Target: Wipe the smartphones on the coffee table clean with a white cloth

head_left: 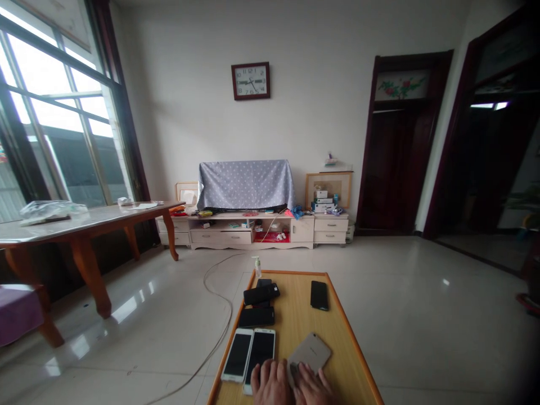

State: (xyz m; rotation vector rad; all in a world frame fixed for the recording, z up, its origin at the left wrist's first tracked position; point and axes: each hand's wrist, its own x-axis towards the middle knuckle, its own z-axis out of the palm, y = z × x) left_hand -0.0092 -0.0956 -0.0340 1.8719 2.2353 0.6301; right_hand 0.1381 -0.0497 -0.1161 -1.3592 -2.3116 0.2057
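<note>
Both of my hands lie at the near end of a low wooden table (337, 332). My left hand (272, 384) rests with its fingers flat on the lower end of a white-framed phone (260, 351). My right hand (313, 386) lies with its fingers spread on the near edge of a grey-gold phone (310, 351) that is face down. A second white-framed phone (237, 354) lies just left of my left hand. Further up the table are three black phones (256, 316) (261, 293) (319, 295).
A small pump bottle (257, 266) stands at the table's far edge. A white cable (219, 292) trails over the tiled floor on the left. A long wooden table (90, 222) stands by the window. A low cabinet (253, 230) with a cloth-covered screen lines the back wall.
</note>
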